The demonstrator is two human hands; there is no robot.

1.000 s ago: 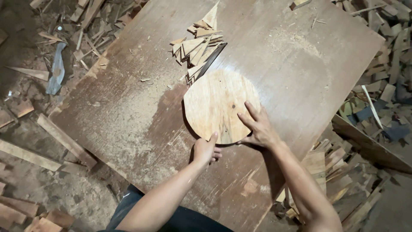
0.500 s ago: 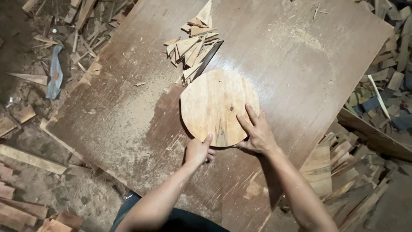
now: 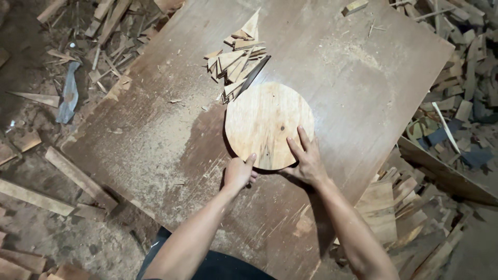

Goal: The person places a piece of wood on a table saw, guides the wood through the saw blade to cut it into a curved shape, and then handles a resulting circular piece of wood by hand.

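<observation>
Scrap wood litters the floor (image 3: 62, 67) around a dusty brown worktop (image 3: 363, 88). Left hand (image 3: 239, 173) is curled at the near rim of a round wooden disc (image 3: 267, 124), thumb up against its edge (whether it truly grips is unclear). Right hand (image 3: 307, 161), just beside it, lies open and flat on the disc. Beyond both, offcuts (image 3: 236, 59) touch the far rim. Sawdust could let the disc slide under uneven pressure.

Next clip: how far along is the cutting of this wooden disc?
Done: the disc looks round, with offcuts piled beside it. In hand: the left hand grips its near edge, the right hand lies flat on top. Left: I cannot tell whether the edge needs more trimming.
</observation>
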